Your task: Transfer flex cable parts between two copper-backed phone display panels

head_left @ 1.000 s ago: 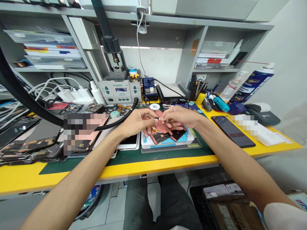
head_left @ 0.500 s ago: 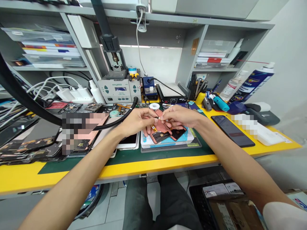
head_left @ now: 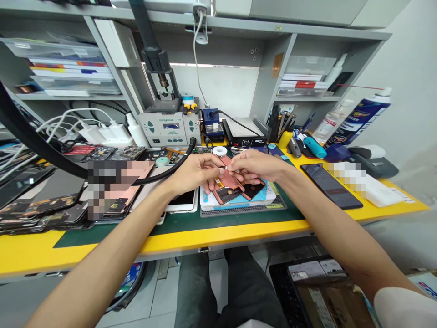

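My left hand (head_left: 196, 173) and my right hand (head_left: 257, 165) meet above the workbench, their fingertips pinching a small white tab (head_left: 226, 168). Beneath them lies a copper-backed phone panel (head_left: 227, 190), partly hidden by my fingers. A dark phone panel (head_left: 253, 191) overlaps its right side. Both rest on a white and blue box (head_left: 266, 197), which sits on a grey perforated mat (head_left: 242, 210). The tab is too small to show any detail.
A white tablet (head_left: 182, 199) lies left of the mat, under a black hot-air hose (head_left: 164, 175). Stacked phone parts fill the bench's left side. A rework station (head_left: 169, 129), heating plate (head_left: 243, 129), black phone (head_left: 331, 186) and spray can (head_left: 358, 116) stand around.
The whole scene sits slightly higher in the picture than a second ago. My hands stay together on the small white tab, with no clear change in grip.
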Demonstrator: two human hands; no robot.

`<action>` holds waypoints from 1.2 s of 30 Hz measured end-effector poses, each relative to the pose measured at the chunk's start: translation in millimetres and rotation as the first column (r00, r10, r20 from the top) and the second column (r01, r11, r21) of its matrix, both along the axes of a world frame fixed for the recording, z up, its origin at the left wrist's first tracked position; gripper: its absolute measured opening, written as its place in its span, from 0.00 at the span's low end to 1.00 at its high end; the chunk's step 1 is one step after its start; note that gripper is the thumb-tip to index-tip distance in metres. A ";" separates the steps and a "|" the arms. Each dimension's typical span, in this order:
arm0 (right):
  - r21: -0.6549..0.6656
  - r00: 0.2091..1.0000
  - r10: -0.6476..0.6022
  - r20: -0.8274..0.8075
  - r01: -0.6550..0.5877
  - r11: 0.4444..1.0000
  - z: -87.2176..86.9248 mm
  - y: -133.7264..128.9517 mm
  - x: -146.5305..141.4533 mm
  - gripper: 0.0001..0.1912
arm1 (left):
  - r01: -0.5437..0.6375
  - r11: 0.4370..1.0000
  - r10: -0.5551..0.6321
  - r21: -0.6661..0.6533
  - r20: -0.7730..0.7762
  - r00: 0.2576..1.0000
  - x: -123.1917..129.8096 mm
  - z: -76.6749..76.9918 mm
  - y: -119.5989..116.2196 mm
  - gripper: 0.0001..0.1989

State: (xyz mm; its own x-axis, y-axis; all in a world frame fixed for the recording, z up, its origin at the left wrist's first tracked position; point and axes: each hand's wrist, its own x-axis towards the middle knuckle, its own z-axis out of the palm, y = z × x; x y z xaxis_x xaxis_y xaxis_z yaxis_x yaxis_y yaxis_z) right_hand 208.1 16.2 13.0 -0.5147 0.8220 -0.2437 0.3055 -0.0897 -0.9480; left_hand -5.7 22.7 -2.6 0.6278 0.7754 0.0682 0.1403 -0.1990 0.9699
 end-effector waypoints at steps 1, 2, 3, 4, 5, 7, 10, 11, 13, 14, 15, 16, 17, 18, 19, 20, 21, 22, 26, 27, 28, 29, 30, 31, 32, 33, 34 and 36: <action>0.000 1.000 -0.001 0.001 0.001 1.000 -0.1 0.0 -0.1 0.13 | -0.001 1.000 0.001 0.001 0.001 1.000 0.0 -0.3 0.2 0.10; 0.001 1.000 -0.002 0.002 0.002 1.000 -0.1 -0.1 -0.2 0.13 | -0.001 1.000 0.001 0.004 0.002 1.000 -0.1 -0.7 0.4 0.10; 0.002 1.000 -0.003 0.005 0.003 1.000 -0.1 -0.1 -0.2 0.13 | -0.002 1.000 0.002 0.007 0.003 1.000 -0.2 -1.0 0.6 0.10; 0.005 1.000 -0.005 0.008 0.005 1.000 0.1 -0.2 -0.2 0.13 | 0.000 1.000 -0.001 0.008 0.004 1.000 -0.3 -1.2 0.8 0.10; 0.009 1.000 -0.008 0.012 0.008 1.000 0.2 -0.3 -0.3 0.13 | 0.002 1.000 -0.002 0.011 0.004 1.000 -0.4 -1.4 1.0 0.10; 0.009 1.000 -0.013 0.020 0.013 1.000 0.7 -0.4 -0.4 0.13 | 0.002 1.000 -0.002 0.014 0.002 1.000 -0.5 -1.4 1.1 0.10; 0.007 0.999 -0.016 0.029 0.016 1.000 0.9 -0.1 -0.6 0.14 | -0.001 1.000 0.002 0.013 -0.002 1.000 -0.3 -0.4 0.5 0.10; 0.007 0.999 -0.013 0.030 0.013 1.000 0.7 0.0 -0.6 0.14 | -0.003 1.000 0.003 0.012 -0.003 1.000 -0.2 0.1 0.1 0.09; 0.014 0.999 -0.008 0.032 0.008 1.000 0.2 0.5 -0.4 0.14 | -0.004 1.000 0.004 0.010 -0.007 1.000 0.1 1.2 -0.6 0.09; 0.018 0.999 -0.007 0.034 0.006 1.000 -0.1 0.7 -0.2 0.14 | -0.005 1.000 0.005 0.009 -0.010 1.000 0.3 1.8 -0.9 0.09; 0.022 0.999 -0.008 0.035 0.007 1.000 -0.4 0.9 0.1 0.14 | -0.007 1.000 0.007 0.009 -0.013 1.000 0.4 2.2 -1.2 0.09; 0.027 0.999 -0.010 0.038 0.009 1.000 -0.6 1.2 0.5 0.14 | -0.010 1.000 0.010 0.009 -0.015 1.000 0.5 2.5 -1.4 0.09; 0.029 0.999 -0.011 0.040 0.009 1.000 -0.9 1.3 0.9 0.13 | -0.012 1.000 0.012 0.010 -0.017 1.000 0.6 2.6 -1.4 0.09; 0.032 0.999 -0.010 0.042 0.009 0.999 -1.1 1.5 1.3 0.14 | -0.012 1.000 0.012 0.011 -0.019 1.000 0.5 2.7 -1.4 0.09; 0.035 0.999 -0.008 0.043 0.007 0.999 -1.3 1.6 1.5 0.14 | -0.010 1.000 0.010 0.015 -0.018 1.000 0.5 2.6 -1.2 0.09; 0.036 0.999 -0.005 0.044 0.003 0.999 -1.4 1.7 1.7 0.14 | -0.008 1.000 0.008 0.020 -0.017 1.000 0.3 2.5 -1.0 0.08; 0.038 0.999 -0.002 0.045 0.001 0.999 -1.5 1.8 1.7 0.14 | -0.005 1.000 0.006 0.026 -0.016 1.000 0.2 2.3 -0.8 0.08; 0.039 0.999 -0.001 0.047 0.000 0.999 -1.6 1.8 1.7 0.14 | -0.003 1.000 0.004 0.030 -0.016 1.000 0.1 2.1 -0.6 0.09; 0.037 0.999 0.008 0.051 -0.010 0.999 -1.6 1.3 1.8 0.15 | -0.003 1.000 0.004 0.028 -0.020 1.000 -0.1 1.7 -0.5 0.09; 0.037 0.999 0.009 0.050 -0.011 0.999 -1.5 1.2 2.0 0.15 | -0.003 1.000 0.003 0.026 -0.019 1.000 -0.1 1.7 -0.7 0.09; 0.037 0.999 0.011 0.050 -0.013 0.999 -1.3 1.1 2.2 0.15 | -0.002 1.000 0.003 0.025 -0.019 1.000 -0.1 1.7 -0.8 0.09; 0.039 0.999 0.010 0.051 -0.012 0.999 -1.2 1.0 2.5 0.15 | -0.002 1.000 0.003 0.025 -0.018 1.000 -0.2 1.6 -0.9 0.09; 0.040 0.999 0.008 0.053 -0.010 0.999 -1.1 1.1 2.6 0.15 | -0.003 1.000 0.004 0.024 -0.018 1.000 -0.2 1.6 -0.9 0.09; 0.040 0.998 0.010 0.056 -0.012 0.999 -1.0 1.2 2.7 0.15 | -0.006 1.000 0.006 0.023 -0.018 1.000 -0.3 1.5 -0.9 0.09; 0.040 0.998 0.012 0.059 -0.015 0.999 -1.0 1.4 2.7 0.16 | -0.007 1.000 0.008 0.021 -0.020 1.000 -0.4 1.5 -0.8 0.09; 0.041 0.998 0.014 0.059 -0.016 0.999 -1.0 1.6 2.7 0.16 | -0.009 1.000 0.009 0.020 -0.021 1.000 -0.4 1.4 -0.6 0.09; 0.041 0.998 0.015 0.059 -0.017 0.999 -1.1 1.8 2.6 0.15 | -0.009 1.000 0.010 0.021 -0.022 1.000 -0.4 1.4 -0.5 0.09; 0.041 0.998 0.013 0.059 -0.016 0.999 -1.5 2.3 2.4 0.15 | -0.008 1.000 0.008 0.021 -0.024 1.000 -0.4 1.3 -0.2 0.08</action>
State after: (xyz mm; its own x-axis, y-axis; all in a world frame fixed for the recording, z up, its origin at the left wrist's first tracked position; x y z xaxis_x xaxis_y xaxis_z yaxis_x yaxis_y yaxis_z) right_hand 210.6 18.5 11.5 -0.5125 0.8247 -0.2391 0.3613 -0.0455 -0.9313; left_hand -6.1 22.5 -1.3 0.6233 0.7789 0.0697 0.1652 -0.2182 0.9618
